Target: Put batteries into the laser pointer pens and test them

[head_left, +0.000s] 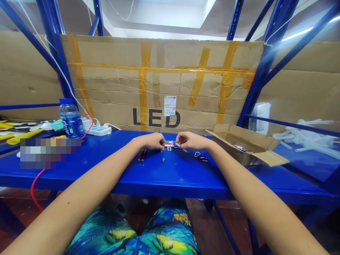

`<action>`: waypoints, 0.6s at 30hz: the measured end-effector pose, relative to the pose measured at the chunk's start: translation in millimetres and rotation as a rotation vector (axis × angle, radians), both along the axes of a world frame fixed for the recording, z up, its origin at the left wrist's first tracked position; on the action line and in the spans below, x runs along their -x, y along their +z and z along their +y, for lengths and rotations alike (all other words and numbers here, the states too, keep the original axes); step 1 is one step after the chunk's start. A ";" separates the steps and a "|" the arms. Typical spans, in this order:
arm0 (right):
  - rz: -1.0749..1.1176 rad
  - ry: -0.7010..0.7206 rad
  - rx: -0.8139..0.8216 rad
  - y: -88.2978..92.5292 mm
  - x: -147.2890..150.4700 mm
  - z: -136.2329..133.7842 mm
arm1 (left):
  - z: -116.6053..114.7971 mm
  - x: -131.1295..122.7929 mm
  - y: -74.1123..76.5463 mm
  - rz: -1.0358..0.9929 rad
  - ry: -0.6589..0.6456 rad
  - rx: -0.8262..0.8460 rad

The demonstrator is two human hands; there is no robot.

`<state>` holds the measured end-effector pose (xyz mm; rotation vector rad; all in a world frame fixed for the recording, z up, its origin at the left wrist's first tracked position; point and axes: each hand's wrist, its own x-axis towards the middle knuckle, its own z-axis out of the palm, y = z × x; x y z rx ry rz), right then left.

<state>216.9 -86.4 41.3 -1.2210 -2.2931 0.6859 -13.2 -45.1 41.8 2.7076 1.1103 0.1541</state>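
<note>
My left hand (156, 141) is closed, fingers curled down at the left end of a row of small slim metal tubes (169, 143) in red, blue and silver. Whatever its fingertips hold is too small to name. At the right end of that row my right hand (188, 140) is closed in a pinch, with a small light-coloured piece at its fingertips that I cannot make out. Several small silver caps (169, 149) lie in front of the row, and a single silver cap (163, 160) sits nearer me. Two dark red tubes (142, 156) rest left of them; carabiners (201, 157) lie to the right.
An open cardboard box (239, 145) with small metal pieces stands at the right. At the left are a plastic bottle (71, 118), a white power strip (98, 130) and yellow-handled tools (23, 136). A large cardboard panel (114, 85) closes off the blue table's (175, 180) back.
</note>
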 end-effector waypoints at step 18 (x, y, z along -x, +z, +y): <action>0.289 0.083 0.019 -15.7 15.8 8.4 | 6.7 5.4 -4.1 0.042 -0.037 -0.015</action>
